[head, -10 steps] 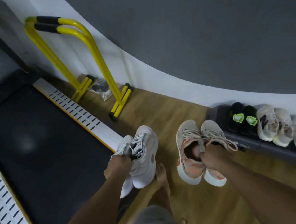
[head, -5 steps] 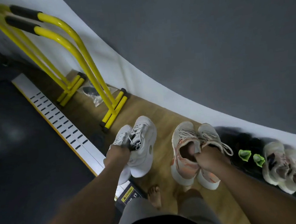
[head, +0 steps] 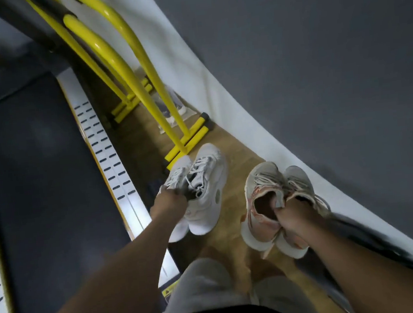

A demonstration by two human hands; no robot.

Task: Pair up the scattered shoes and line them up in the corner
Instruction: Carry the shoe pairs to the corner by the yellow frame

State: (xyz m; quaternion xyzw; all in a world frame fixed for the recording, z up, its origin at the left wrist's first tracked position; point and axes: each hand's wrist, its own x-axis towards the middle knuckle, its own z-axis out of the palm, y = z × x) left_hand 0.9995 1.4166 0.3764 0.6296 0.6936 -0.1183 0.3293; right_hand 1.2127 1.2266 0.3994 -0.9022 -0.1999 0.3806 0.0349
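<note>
While left hand [head: 169,200] clutches white sneakers [head: 203,182], right hand [head: 294,213] apparently grips pink-trimmed sneakers [head: 260,201].

A strip of light-brown wood-grain floor [head: 228,154] runs between a white baseboard and the pale, slotted side rail of a dark-belted treadmill [head: 109,150], which stands on it at left. Two yellow tubular metal parallette bars [head: 126,70] rest on the boards on flat yellow feet with black end caps, one pair of feet near the baseboard, and a clear plastic bag [head: 170,106] with dark contents lies on the floor between the feet.
</note>
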